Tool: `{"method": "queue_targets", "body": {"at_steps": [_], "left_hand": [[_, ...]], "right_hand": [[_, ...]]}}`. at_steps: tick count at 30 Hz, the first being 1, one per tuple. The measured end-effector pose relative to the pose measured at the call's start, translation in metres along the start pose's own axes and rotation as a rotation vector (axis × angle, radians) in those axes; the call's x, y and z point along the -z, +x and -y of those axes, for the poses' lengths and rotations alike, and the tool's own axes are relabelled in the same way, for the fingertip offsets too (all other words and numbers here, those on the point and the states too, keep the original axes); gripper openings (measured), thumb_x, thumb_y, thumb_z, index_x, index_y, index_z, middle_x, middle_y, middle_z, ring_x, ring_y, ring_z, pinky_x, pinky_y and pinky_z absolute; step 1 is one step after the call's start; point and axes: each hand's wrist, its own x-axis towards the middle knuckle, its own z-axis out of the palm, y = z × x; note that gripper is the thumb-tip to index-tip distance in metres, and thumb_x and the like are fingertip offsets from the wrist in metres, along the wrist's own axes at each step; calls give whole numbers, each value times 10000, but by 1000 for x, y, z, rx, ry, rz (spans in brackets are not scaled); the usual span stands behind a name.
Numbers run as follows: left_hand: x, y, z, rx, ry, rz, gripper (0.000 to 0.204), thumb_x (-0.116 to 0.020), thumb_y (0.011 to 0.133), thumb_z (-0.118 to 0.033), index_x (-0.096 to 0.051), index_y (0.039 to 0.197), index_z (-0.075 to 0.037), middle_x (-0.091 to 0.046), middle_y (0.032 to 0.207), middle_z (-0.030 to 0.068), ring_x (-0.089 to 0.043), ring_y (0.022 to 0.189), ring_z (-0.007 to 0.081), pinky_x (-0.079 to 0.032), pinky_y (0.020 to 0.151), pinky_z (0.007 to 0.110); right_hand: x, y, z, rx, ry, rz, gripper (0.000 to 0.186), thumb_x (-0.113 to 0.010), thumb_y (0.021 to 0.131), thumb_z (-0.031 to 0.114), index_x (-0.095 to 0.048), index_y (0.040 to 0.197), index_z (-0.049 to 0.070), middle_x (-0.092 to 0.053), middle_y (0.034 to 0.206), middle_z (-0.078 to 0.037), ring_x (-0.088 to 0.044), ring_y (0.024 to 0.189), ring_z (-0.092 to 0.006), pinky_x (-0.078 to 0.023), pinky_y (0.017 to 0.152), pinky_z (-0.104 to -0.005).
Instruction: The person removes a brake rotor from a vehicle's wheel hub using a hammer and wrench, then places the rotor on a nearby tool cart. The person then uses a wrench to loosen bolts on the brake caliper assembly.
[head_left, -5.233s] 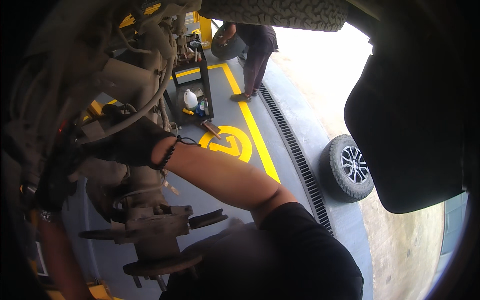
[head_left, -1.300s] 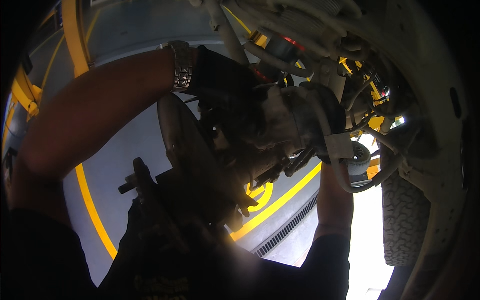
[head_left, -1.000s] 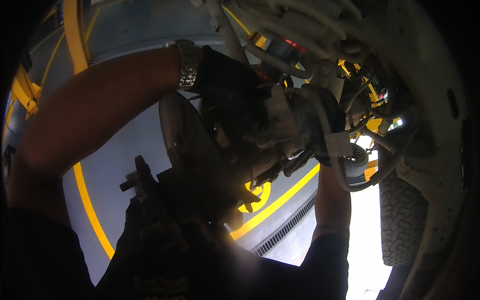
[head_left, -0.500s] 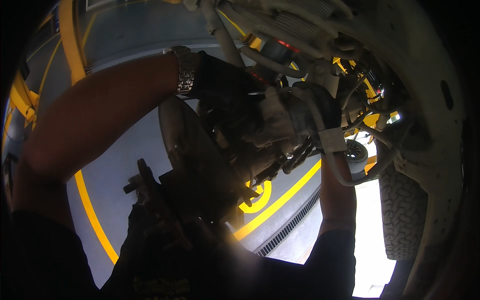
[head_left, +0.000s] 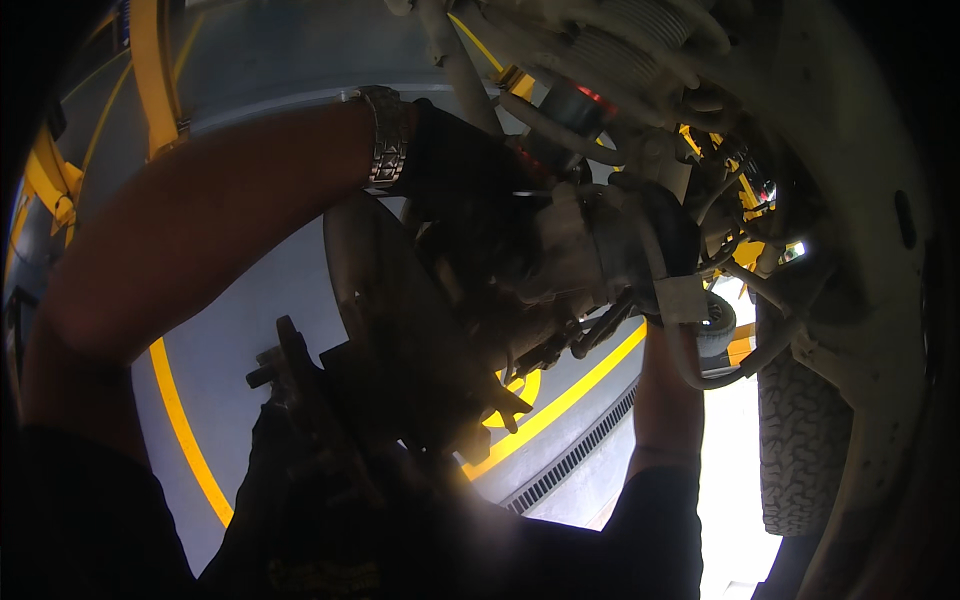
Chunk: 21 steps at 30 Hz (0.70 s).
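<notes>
My left hand (head_left: 465,165), in a black glove below a metal wristwatch (head_left: 388,135), reaches across from the left into dark parts of a vehicle's underside. Its fingers are lost in shadow; a thin bright edge shows just beside it. Below it are a brake disc (head_left: 360,260) and a wheel hub with studs (head_left: 290,365). My right hand (head_left: 665,235), which looks dark-gloved, is raised behind a looping grey hose (head_left: 685,355) and beside a greyish housing (head_left: 570,245). Its fingers are mostly hidden, so what it grips cannot be made out.
A treaded tyre (head_left: 805,450) and the pale wheel-arch panel (head_left: 860,200) close off the right. A ribbed coil or bellows (head_left: 630,45) and pipes hang at the top. Yellow lift posts (head_left: 150,75) stand far left. Below lie a floor drain (head_left: 575,450) and yellow lines.
The view has shifted slightly, so the vehicle parts sit a little lower and to the right. Both hands stay at nearly the same places among the parts.
</notes>
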Motion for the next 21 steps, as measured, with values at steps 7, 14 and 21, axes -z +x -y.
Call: {"method": "queue_targets", "body": {"at_steps": [7, 14, 21], "left_hand": [[6, 3, 4, -52, 301, 44, 280, -565, 925, -178, -591, 1168, -43, -675, 1009, 95, -666, 831, 159, -577, 718, 292], [5, 3, 4, -16, 315, -17, 313, -599, 894, -210, -603, 1170, -63, -690, 947, 74, -662, 717, 148, -556, 562, 268], [0, -3, -1, -43, 401, -36, 313, -602, 888, -266, -604, 1108, -42, -603, 692, -4, -459, 477, 28, -327, 380, 181]], "right_hand": [[3, 4, 2, 254, -259, 43, 287, -610, 820, 120, -660, 1099, 69, -656, 1100, -93, -642, 1023, -256, -501, 873, -328], [1, -2, -21, 140, -232, -24, 249, -644, 816, 95, -658, 1061, 52, -657, 1070, -93, -647, 980, -245, -506, 850, -317], [31, -33, -83, 168, -35, -144, 407, -511, 929, 276, -565, 1187, -35, -629, 1151, -133, -612, 1049, -243, -480, 907, -348]]}}
